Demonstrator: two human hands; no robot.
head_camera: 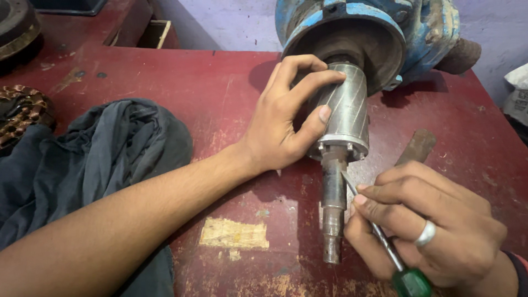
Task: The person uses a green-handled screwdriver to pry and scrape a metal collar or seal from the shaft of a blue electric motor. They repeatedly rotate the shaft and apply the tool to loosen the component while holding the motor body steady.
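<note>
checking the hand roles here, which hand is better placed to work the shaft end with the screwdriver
Right. The right hand already holds the screwdriver, its tip resting against the shaft just below the rotor. The left hand is wrapped around the rotor, steadying it.

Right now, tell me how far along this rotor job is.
Done: the rotor sits partly out of the blue motor housing, its rusty shaft lying over the red table. In hand: the left hand grips the rotor; the right hand presses a green-handled screwdriver against the shaft. Left: the rotor's far end remains inside the housing.
</note>
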